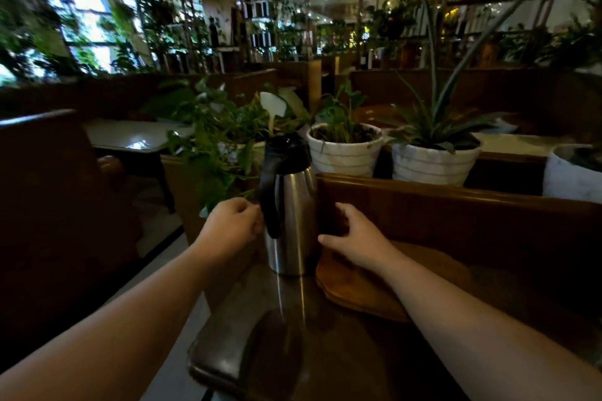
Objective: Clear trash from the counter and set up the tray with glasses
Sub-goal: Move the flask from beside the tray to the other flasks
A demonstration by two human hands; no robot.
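Head view. A steel jug [288, 221] with a black lid and handle stands upright on the dark tabletop [325, 352]. The left hand [233, 225], fingers curled and holding nothing, sits just beside the jug's handle. The right hand [353, 236] rests spread open on the far edge of the wooden tray [361, 286], which lies right of the jug. White plant pots [345, 153] stand behind.

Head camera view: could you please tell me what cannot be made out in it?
- Right hand: its fingertips are lost in shadow near the wooden tray, so contact is unclear.
- Left hand: curled beside the steel jug; grip unclear.
- Tray's right part: hidden by forearm and darkness.
- Glasses or trash: none discernible.
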